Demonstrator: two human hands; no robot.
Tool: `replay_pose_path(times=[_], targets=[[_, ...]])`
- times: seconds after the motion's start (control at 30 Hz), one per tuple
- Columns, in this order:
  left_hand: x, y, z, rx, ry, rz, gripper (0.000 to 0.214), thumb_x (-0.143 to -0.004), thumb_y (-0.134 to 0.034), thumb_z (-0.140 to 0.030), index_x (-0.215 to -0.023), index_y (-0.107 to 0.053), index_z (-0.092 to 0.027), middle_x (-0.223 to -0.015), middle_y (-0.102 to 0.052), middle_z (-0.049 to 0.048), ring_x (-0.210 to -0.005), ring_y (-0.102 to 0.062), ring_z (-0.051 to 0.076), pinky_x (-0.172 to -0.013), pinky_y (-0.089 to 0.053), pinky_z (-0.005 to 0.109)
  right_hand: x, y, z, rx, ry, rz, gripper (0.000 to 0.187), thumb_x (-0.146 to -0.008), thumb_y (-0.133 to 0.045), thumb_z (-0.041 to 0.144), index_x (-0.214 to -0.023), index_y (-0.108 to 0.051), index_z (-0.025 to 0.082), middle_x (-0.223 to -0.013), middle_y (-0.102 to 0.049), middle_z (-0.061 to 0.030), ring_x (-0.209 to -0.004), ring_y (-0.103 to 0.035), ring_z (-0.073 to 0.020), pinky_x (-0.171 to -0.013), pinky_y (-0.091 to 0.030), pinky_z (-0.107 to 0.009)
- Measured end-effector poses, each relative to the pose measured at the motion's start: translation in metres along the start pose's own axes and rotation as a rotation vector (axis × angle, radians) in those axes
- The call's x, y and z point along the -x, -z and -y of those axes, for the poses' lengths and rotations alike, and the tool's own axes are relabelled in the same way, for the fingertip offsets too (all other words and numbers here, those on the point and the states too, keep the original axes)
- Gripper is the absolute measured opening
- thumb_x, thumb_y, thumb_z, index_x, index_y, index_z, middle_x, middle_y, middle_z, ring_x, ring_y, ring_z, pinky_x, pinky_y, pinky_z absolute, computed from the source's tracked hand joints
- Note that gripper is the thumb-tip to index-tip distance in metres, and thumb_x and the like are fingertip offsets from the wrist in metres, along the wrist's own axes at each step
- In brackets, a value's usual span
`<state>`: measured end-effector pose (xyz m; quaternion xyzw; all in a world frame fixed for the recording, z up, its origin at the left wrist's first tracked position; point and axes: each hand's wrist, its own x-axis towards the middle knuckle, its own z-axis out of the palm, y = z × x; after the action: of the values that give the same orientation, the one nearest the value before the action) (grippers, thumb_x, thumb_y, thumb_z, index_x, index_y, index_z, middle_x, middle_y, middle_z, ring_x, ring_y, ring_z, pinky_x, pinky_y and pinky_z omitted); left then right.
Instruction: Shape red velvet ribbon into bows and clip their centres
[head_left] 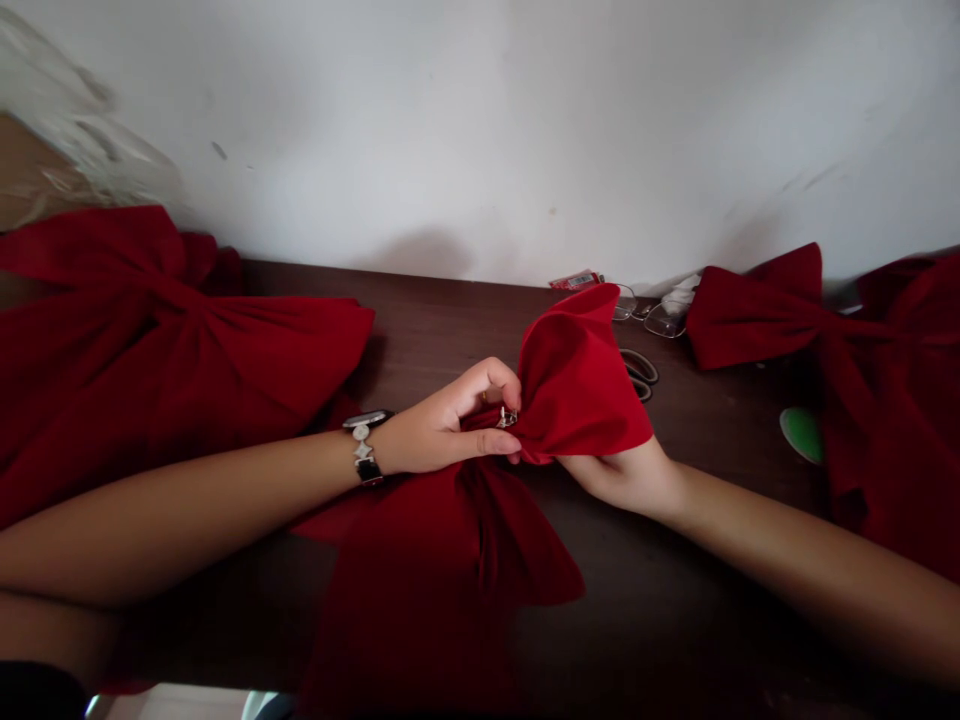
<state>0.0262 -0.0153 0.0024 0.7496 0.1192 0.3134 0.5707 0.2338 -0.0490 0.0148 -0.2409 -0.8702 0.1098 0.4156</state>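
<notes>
A red fabric bow (577, 385) is held up over the dark table, its tails hanging below toward the front edge. My left hand (457, 420) pinches the gathered middle of the bow between thumb and fingers; a ring or small metal piece (508, 417) shows at the fingertips. Behind the bow's right loop, my right hand (622, 470) supports the fabric; its fingers are hidden by the cloth. A watch and a bracelet (364, 450) are on my left wrist.
Large red bows (187, 330) lie on the left, and further red bows (772, 310) on the right. By the wall are eyeglasses (664, 322) and a red packet (576, 281). Scissors (640, 375) lie partly behind the held bow. A green round object (802, 435) is at right.
</notes>
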Motion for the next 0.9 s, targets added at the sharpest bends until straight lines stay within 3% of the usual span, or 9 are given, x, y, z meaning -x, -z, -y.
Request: replay_pose_path(times=[0.27,0.53,0.7,0.83,0.9], targets=[[0.001,-0.003,-0.001,-0.067,0.081,-0.100,0.023,-0.087,-0.061,-0.024,-0.095,-0.040,-0.021,-0.084,-0.050,-0.0008,-0.073,-0.054,0.010,-0.067,-0.044,0.022,0.005,-0.007,-0.005,0.102,-0.015,-0.052,0.010,-0.089,-0.049,0.012,-0.086,-0.056,0.019,-0.077,-0.070,-0.0042,-0.070,-0.068,-0.0155,-0.066,-0.057,-0.025],[-0.001,0.000,0.003,0.153,0.277,-0.218,0.035,-0.085,-0.065,-0.025,-0.101,-0.034,-0.022,-0.089,-0.060,-0.0005,-0.077,-0.061,0.010,-0.073,-0.047,0.023,0.004,-0.005,-0.016,0.002,-0.137,-0.087,0.011,-0.087,-0.052,0.010,-0.085,-0.059,0.018,-0.079,-0.071,-0.0043,-0.071,-0.068,-0.0145,-0.069,-0.056,-0.025],[-0.004,0.004,0.001,0.075,0.384,-0.092,0.027,-0.091,-0.055,-0.039,-0.101,-0.051,-0.015,-0.093,-0.065,0.0063,-0.079,-0.061,0.013,-0.076,-0.048,0.027,0.006,-0.009,-0.021,-0.031,-0.176,-0.063,0.014,-0.087,-0.049,0.010,-0.083,-0.060,0.019,-0.077,-0.071,-0.0035,-0.069,-0.069,-0.0144,-0.066,-0.057,-0.024],[-0.002,0.001,-0.001,0.002,0.370,-0.062,0.032,-0.094,-0.045,-0.047,-0.097,-0.053,-0.016,-0.071,-0.055,-0.0009,-0.061,-0.050,0.010,-0.065,-0.042,0.025,0.007,-0.014,-0.018,0.023,-0.197,-0.137,0.011,-0.086,-0.053,0.012,-0.087,-0.060,0.020,-0.081,-0.073,-0.0044,-0.073,-0.071,-0.0176,-0.067,-0.060,-0.028],[0.000,-0.001,0.001,0.067,0.333,-0.079,0.035,-0.096,-0.039,-0.049,-0.100,-0.050,-0.017,-0.070,-0.048,-0.0025,-0.059,-0.043,0.010,-0.062,-0.039,0.025,0.007,-0.014,-0.015,0.030,-0.207,-0.174,0.012,-0.085,-0.054,0.013,-0.090,-0.061,0.022,-0.085,-0.073,-0.0045,-0.076,-0.071,-0.0189,-0.070,-0.061,-0.030]])
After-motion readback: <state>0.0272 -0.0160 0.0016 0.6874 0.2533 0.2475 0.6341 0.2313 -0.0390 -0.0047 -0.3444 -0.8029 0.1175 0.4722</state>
